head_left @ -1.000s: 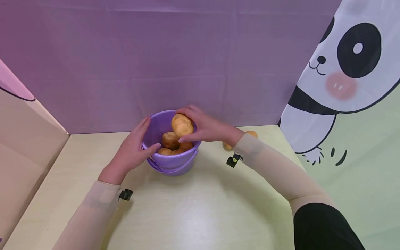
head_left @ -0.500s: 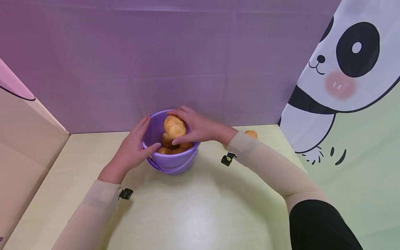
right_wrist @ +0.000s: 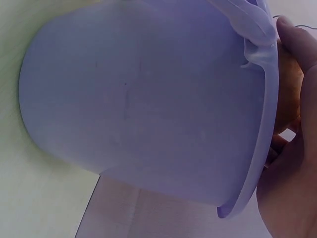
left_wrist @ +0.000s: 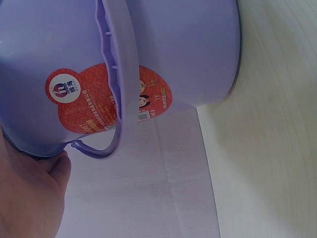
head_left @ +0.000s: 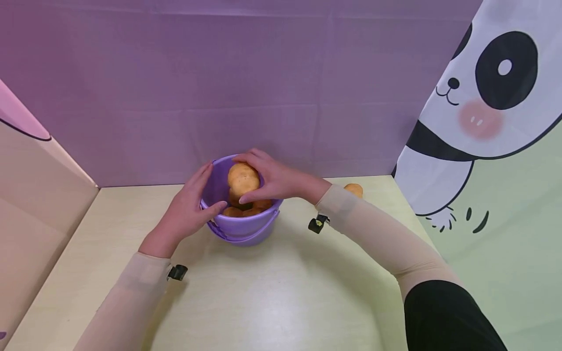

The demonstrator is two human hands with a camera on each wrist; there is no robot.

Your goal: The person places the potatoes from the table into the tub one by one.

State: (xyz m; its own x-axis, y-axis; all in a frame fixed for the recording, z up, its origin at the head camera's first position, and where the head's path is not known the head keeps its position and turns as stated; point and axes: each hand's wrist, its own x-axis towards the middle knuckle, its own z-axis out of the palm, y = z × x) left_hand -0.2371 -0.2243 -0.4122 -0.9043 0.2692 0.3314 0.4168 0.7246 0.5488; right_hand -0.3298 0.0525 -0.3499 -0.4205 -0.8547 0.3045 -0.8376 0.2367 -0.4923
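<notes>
A purple bucket (head_left: 239, 224) stands on the table near the back wall, several potatoes (head_left: 232, 211) inside it. My left hand (head_left: 184, 214) holds the bucket's rim on the left, thumb over the front part and fingers farther back; the left wrist view shows this hand (left_wrist: 32, 193) at the rim by the handle (left_wrist: 126, 64). Over the bucket's mouth, my right hand (head_left: 281, 178) grips a large potato (head_left: 243, 179) between thumb and fingers. In the right wrist view that potato (right_wrist: 287, 91) is partly hidden behind the rim and the hand (right_wrist: 292, 168).
Another potato (head_left: 353, 189) lies on the table (head_left: 263, 292) at the back right, partly covered by the right sleeve. A purple wall panel (head_left: 246, 87) rises behind the bucket. A panda-printed panel (head_left: 483, 97) borders the right side, a pale panel (head_left: 35, 195) the left.
My right hand has moved left with the potato, farther over the bucket's middle, and lowered it a little. My left hand has stayed at the rim.
</notes>
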